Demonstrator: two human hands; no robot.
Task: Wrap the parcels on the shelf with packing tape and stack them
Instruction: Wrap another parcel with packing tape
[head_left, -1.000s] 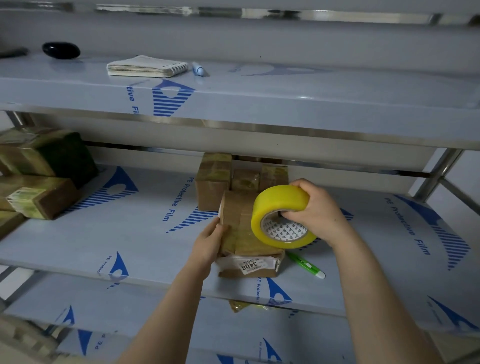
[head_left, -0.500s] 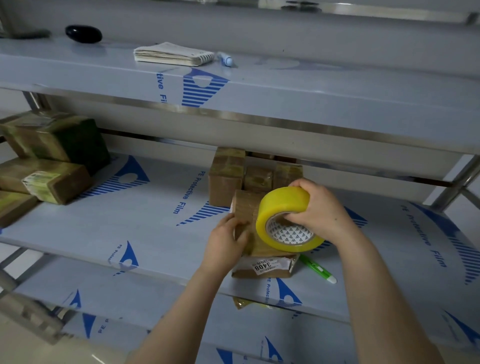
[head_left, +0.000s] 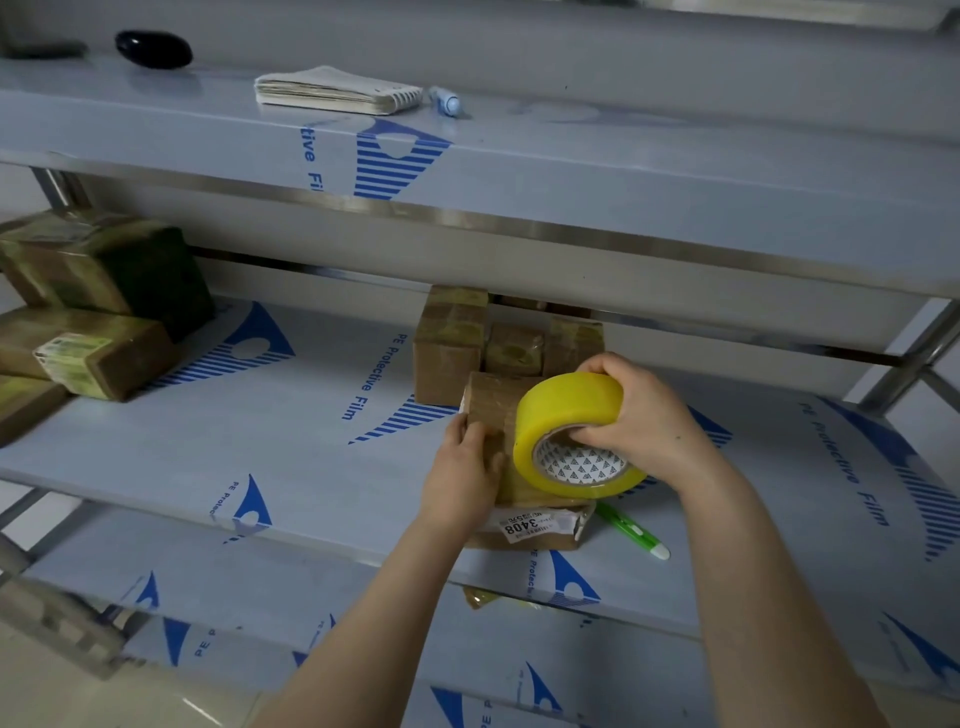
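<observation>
One parcel (head_left: 491, 400), left hand (head_left: 460, 473) clasping side; right hand (head_left: 639, 426) grips tape roll (head_left: 566, 410) alongside.

From my seat the tape roll (head_left: 566, 410) reads bright, glossy yellow; its core (head_left: 576, 465) is white, dotted with small dark triangles. The upper parcel (head_left: 491, 400) is plain brown. The lower parcel (head_left: 540, 543) is brown too, and its label (head_left: 524, 525) is white with black digits — 3408. The pen (head_left: 628, 530) is bright green with a white tip. I see the middle shelf (head_left: 260, 447) as pale grey-blue, printed with blue lettering and blue triangles striped in bars; the top shelf (head_left: 623, 171) bears the same print. On it lie a cream notebook (head_left: 332, 88), a glossy black oval thing (head_left: 153, 49) and a pale blue marker (head_left: 447, 101). The left-hand parcels (head_left: 104, 270) are brown tinged olive-yellow — one carries a pale green sticker (head_left: 72, 358). The back parcels (head_left: 449, 348) are brown.
</observation>
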